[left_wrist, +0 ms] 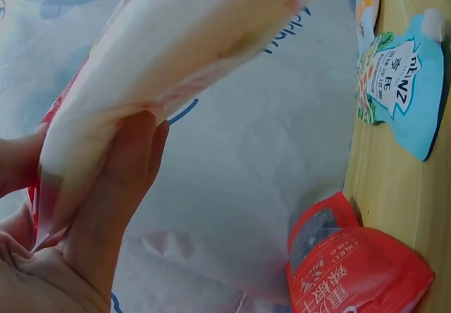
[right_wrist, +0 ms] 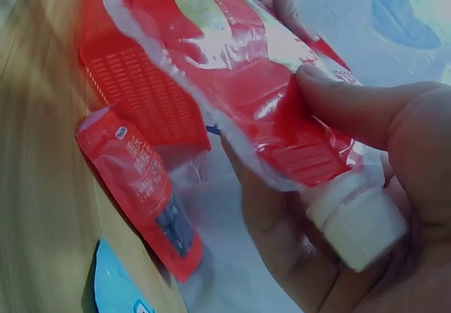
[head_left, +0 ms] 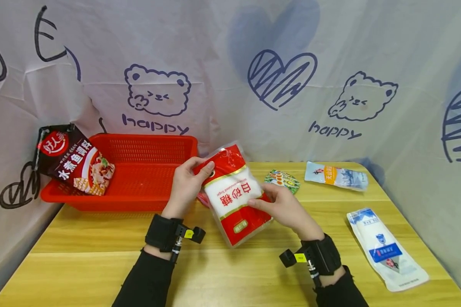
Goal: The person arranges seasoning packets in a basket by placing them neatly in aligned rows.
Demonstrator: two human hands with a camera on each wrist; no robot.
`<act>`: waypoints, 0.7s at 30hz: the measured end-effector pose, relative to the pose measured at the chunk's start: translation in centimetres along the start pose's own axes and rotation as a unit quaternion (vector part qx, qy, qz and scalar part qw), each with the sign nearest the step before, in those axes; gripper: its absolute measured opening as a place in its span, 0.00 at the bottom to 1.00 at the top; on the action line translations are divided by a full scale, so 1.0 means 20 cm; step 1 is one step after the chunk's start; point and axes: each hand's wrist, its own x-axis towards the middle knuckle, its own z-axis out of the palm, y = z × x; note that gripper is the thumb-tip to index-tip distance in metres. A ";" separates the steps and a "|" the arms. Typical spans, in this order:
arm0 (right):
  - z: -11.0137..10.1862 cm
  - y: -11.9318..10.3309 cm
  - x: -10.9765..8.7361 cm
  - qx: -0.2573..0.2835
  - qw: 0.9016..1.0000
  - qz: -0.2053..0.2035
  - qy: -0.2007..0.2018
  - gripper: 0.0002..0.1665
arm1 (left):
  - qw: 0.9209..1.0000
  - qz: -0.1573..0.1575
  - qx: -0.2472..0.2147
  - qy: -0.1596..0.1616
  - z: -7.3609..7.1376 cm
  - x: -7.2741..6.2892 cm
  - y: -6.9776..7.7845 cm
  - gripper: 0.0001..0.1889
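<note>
Both hands hold a red and white bag of white granulated sugar above the middle of the table, tilted, its printed side toward the head camera. The left hand pinches the upper left corner, thumb on the print and fingers behind. On the lower right edge, the right hand grips the bag with its thumb in front. A white screw cap shows beside that hand's palm in the right wrist view. Behind the bag lies a red packet of dried chili, mostly hidden from the head view.
A red plastic basket stands at the left, with a black fish seasoning packet leaning in it. A light blue Heinz pouch lies behind the right hand. Further right are a blue-orange pouch and a white-blue pouch.
</note>
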 end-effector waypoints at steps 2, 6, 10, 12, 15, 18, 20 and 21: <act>0.00 0.00 0.00 0.004 1.000 0.001 0.001 0.32 | 1.000 -0.001 0.001 -0.002 0.00 0.00 0.00 0.14; -0.02 0.00 0.00 0.007 1.000 -0.009 -0.001 0.30 | 1.000 0.000 -0.006 -0.020 -0.02 0.00 0.00 0.16; -0.05 0.01 -0.01 0.003 1.000 -0.024 -0.005 0.26 | 0.998 -0.006 0.000 -0.064 -0.06 0.00 0.00 0.20; -0.07 0.01 -0.02 -0.003 1.000 -0.028 -0.010 0.25 | 0.996 -0.011 0.002 -0.092 -0.08 0.00 0.00 0.22; -0.10 0.01 -0.03 -0.020 0.999 -0.028 -0.020 0.23 | 0.990 -0.018 0.005 -0.137 -0.10 0.01 0.01 0.26; -0.12 0.01 -0.03 -0.031 0.999 -0.024 -0.036 0.21 | 0.984 -0.021 0.032 -0.174 -0.12 0.02 0.01 0.32; -0.12 0.02 -0.03 -0.038 0.998 -0.023 -0.046 0.19 | 0.979 -0.022 0.059 -0.194 -0.12 0.02 0.00 0.35; -0.12 0.02 -0.03 -0.039 0.998 -0.022 -0.052 0.19 | 0.976 -0.022 0.075 -0.202 -0.12 0.02 0.00 0.35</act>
